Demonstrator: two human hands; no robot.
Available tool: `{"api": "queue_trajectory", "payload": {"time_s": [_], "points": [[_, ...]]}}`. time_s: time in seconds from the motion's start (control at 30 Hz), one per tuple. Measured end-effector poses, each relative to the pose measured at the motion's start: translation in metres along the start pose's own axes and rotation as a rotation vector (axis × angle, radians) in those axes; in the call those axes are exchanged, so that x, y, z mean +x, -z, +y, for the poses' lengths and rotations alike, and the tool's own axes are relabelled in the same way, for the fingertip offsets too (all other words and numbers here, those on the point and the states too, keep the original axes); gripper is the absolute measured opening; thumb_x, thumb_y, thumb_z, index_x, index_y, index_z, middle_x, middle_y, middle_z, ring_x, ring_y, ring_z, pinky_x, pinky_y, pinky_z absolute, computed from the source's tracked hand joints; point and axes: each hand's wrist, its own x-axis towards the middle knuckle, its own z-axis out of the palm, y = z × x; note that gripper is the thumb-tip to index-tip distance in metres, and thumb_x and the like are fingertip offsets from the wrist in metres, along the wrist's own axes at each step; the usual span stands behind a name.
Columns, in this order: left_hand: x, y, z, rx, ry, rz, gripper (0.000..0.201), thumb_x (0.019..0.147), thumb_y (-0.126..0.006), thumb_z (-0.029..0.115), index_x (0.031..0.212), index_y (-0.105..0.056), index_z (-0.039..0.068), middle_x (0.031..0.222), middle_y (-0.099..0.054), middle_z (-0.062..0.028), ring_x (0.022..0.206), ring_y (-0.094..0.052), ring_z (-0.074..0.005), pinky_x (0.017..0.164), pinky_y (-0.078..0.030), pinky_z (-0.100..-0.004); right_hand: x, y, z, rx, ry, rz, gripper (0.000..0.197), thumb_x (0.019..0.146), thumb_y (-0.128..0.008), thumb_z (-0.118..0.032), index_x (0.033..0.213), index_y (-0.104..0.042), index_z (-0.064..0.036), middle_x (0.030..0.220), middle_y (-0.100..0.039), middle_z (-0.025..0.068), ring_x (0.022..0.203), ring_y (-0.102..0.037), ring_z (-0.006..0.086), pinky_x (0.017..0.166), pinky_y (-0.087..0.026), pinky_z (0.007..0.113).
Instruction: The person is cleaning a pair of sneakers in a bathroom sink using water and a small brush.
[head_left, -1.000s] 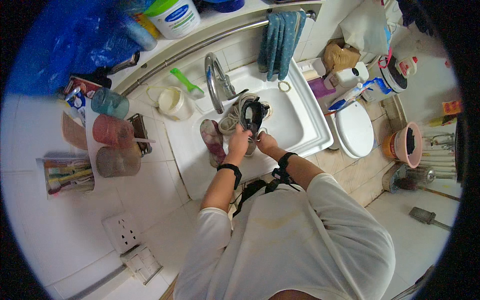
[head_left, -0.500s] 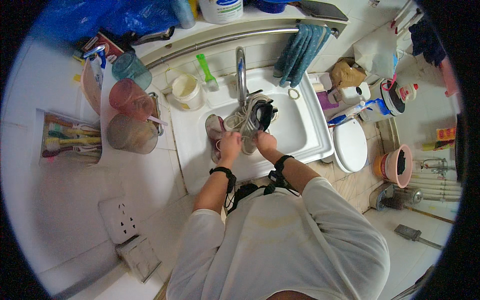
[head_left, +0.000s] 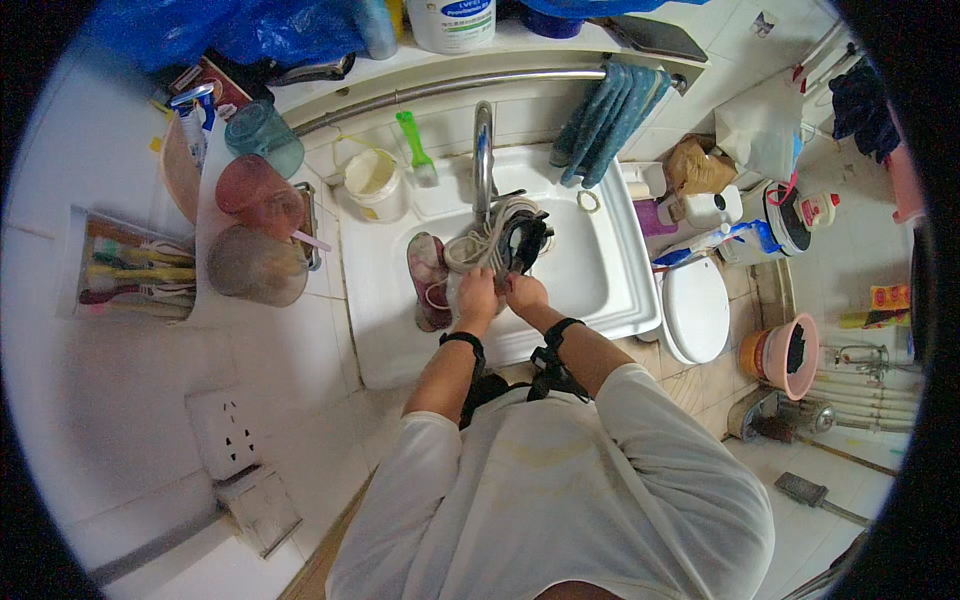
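Observation:
In the white sink (head_left: 385, 345) a pair of pale laced shoes lies under the faucet (head_left: 483, 150). One shoe, with dark lining (head_left: 525, 240) and loose white laces (head_left: 487, 238) bunched at its top, is between my hands. My left hand (head_left: 477, 295) is closed at its near left side. My right hand (head_left: 525, 296) is closed at its near right side, almost touching the left. My fingers hide the near end of this shoe. Left of it a reddish-stained shoe sole (head_left: 428, 268) faces up on the sink's edge, touched by neither hand.
A cream bucket (head_left: 376, 186) and a green-handled brush (head_left: 414, 145) stand at the sink's back left. A blue towel (head_left: 612, 125) hangs from the metal rail (head_left: 450, 82). To the right are a toilet (head_left: 695, 310) and a pink bucket (head_left: 800, 360). Cups (head_left: 258, 265) sit on the left wall.
My hands have come closer together at the shoe's near end, the left moving rightward. The view has shifted slightly. The reddish sole stays beside them.

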Motion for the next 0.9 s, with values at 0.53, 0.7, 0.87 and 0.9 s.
{"api": "queue_trajectory", "payload": {"time_s": [0.53,0.7,0.87,0.9], "points": [[-0.001,-0.005,0.022,-0.044,0.003,0.018,0.019,0.074,-0.059,0.011,0.092,-0.053,0.011,0.073,-0.061,-0.0131,0.068,-0.059,-0.0331,0.062,-0.046,-0.0445,0.004,0.04,0.035,-0.023,0.468,-0.07,0.024,0.076,-0.051,-0.027,0.077,-0.06,-0.0047,0.081,-0.061,0.017,0.077,-0.06,0.0339,0.068,-0.048,0.043],[-0.002,-0.009,0.025,-0.106,0.071,0.039,0.018,0.076,-0.059,0.014,0.094,-0.053,0.013,0.077,-0.063,-0.0109,0.071,-0.06,-0.0332,0.063,-0.046,-0.0444,0.011,0.044,0.039,-0.088,0.523,-0.226,0.023,0.075,-0.051,-0.024,0.079,-0.061,-0.0039,0.085,-0.06,0.0156,0.082,-0.058,0.0327,0.073,-0.048,0.042],[-0.002,-0.01,0.032,-0.088,0.121,0.026,0.018,0.078,-0.057,0.013,0.096,-0.053,0.014,0.079,-0.063,-0.011,0.073,-0.06,-0.0336,0.063,-0.047,-0.0428,0.016,0.037,0.048,-0.048,0.569,-0.221,0.023,0.075,-0.051,-0.023,0.08,-0.061,-0.0037,0.084,-0.06,0.0151,0.084,-0.058,0.0313,0.073,-0.048,0.042],[-0.002,-0.01,0.032,-0.084,0.123,0.038,0.02,0.078,-0.056,0.012,0.098,-0.053,0.013,0.08,-0.064,-0.0121,0.073,-0.061,-0.0336,0.062,-0.047,-0.0418,0.016,0.035,0.048,-0.029,0.589,-0.214,0.022,0.075,-0.051,-0.023,0.08,-0.061,-0.0038,0.084,-0.06,0.0152,0.084,-0.058,0.0308,0.073,-0.048,0.042]]}}
